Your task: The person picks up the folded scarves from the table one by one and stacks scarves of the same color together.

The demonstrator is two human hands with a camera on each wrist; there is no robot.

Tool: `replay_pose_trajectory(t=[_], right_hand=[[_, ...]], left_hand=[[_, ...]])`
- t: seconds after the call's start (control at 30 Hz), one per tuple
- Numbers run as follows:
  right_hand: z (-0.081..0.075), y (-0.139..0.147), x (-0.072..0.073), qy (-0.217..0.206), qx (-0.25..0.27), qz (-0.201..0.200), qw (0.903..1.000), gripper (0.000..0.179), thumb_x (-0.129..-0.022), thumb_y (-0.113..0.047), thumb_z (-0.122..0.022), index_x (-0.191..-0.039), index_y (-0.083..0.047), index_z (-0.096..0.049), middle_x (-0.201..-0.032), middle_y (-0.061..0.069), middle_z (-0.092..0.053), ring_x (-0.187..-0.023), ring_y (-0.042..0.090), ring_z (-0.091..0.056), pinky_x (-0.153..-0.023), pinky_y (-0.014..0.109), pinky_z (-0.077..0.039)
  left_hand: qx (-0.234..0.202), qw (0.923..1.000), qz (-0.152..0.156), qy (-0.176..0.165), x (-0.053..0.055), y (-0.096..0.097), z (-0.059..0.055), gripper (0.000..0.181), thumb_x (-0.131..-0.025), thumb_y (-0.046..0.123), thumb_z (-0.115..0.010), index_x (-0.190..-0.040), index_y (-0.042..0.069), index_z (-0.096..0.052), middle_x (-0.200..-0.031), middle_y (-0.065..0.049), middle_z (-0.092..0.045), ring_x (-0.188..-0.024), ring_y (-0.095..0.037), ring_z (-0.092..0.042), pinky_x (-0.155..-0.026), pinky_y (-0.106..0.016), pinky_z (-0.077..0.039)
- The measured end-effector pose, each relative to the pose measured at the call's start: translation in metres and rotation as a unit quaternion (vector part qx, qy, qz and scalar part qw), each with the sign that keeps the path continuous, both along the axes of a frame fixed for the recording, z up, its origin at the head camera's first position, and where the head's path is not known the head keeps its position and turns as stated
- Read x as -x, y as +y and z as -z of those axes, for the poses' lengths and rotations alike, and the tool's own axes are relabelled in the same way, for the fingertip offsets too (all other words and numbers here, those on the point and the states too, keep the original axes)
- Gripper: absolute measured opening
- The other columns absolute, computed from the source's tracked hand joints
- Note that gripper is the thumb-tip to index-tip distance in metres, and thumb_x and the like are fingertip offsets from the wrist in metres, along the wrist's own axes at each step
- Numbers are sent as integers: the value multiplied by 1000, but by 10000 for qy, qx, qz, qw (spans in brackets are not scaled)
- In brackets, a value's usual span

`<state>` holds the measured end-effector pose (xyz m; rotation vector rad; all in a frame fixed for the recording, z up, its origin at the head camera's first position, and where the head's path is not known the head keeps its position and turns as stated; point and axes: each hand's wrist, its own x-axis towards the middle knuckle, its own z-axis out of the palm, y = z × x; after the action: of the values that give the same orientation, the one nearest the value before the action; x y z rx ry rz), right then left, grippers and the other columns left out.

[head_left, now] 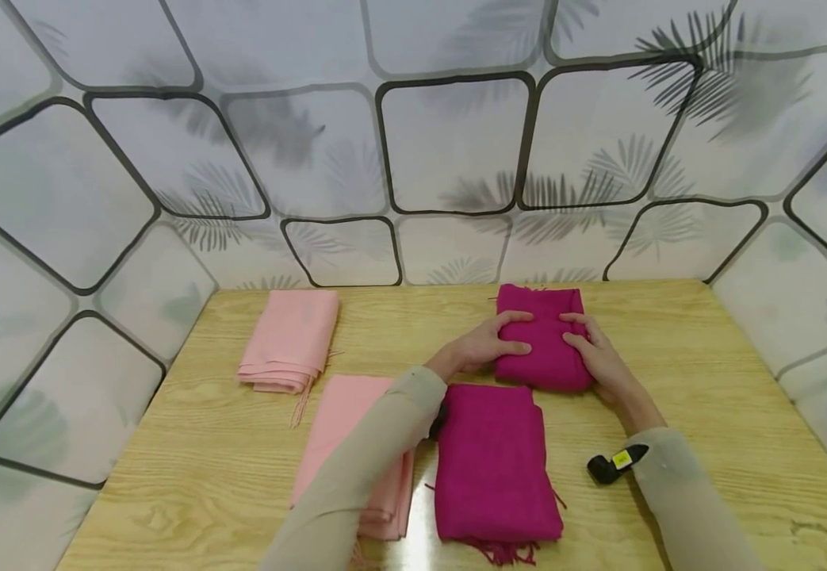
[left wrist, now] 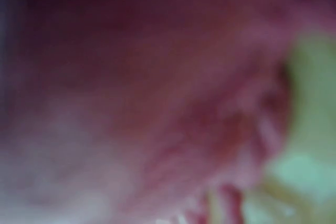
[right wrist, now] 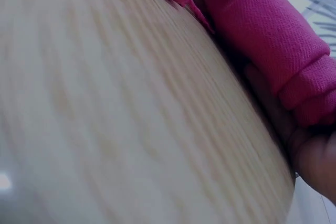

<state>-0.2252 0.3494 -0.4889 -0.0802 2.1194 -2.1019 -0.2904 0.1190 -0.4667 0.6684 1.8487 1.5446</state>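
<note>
Nearest, at right of middle on the wooden table (head_left: 170,476), the near magenta cloth (head_left: 491,460), folded flat, fringe poking out at the near edge; apparently set between the forearms to leave room for both. Just left of it, the near pink cloth (head_left: 335,428), also folded, partly hidden by the left sleeve (head_left: 342,476) stretched across. At the right, the right sleeve (head_left: 691,492), with a small black camera (head_left: 616,464) by the cuff. Farther in, toward the far right, the far magenta cloth (head_left: 549,361), folded, just beyond the near one; cannot tell whether touching. On its left side, the left hand (head_left: 480,346), thumb and a finger over the top, slightly parted; on its right side, the right hand (head_left: 604,361), placed much the same, with a finger low along the cloth in the right wrist view. Looks like a two-sided hold, edges within partly closed fingers, probably to keep the folds square; cannot tell how tight. Too blurred to help, the left wrist view. At far left, well apart from the hands, the far pink cloth (head_left: 292,333), folded, loose fringe at right; apparently grouped by colour, pink left, magenta right. Farthest, a patterned curtain (head_left: 456,151), closing off the space behind.
</note>
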Motion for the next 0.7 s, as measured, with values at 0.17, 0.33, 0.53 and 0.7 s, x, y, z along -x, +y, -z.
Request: replay_pose_trajectory(t=[0.17,0.33,0.53,0.7], right_hand=[[2,1,-3,104,-53,-235,9997,43,-108,-28,-41,-150,-18,-45,-150,2,-35,-122,4,-47,-92,19,-48],[3,3,-6,217,-67,-211,9995,34,-108,-20,-40,-126,-14,-68,-127,-10,-56,-113,3,-55,-88,21,-51],[2,2,-5,273,-65,-227,9993,33,-108,-25,-42,-132,-12,-60,-130,-6,-50,-113,5,-54,-87,20,-51],[-1,0,-5,56,-1,-194,9998,50,-107,-32,-43,-154,-16,-34,-151,8,-28,-121,6,-46,-89,19,-49]], left_hand=[[56,9998,38,163,-2,-1,-1,57,-95,14,-67,-147,21,-45,-138,-2,-49,-116,-11,-54,-94,-26,-48],[213,9992,52,336,-2,-2,-3,58,-94,17,-68,-147,22,-45,-141,-2,-46,-120,-11,-49,-95,-25,-46],[133,9997,39,211,-1,-1,-3,57,-95,15,-67,-147,22,-45,-139,-1,-47,-116,-10,-52,-94,-25,-47],[103,9997,61,189,-1,-2,-3,57,-95,15,-66,-148,21,-44,-138,-2,-48,-114,-10,-54,-93,-25,-48]])
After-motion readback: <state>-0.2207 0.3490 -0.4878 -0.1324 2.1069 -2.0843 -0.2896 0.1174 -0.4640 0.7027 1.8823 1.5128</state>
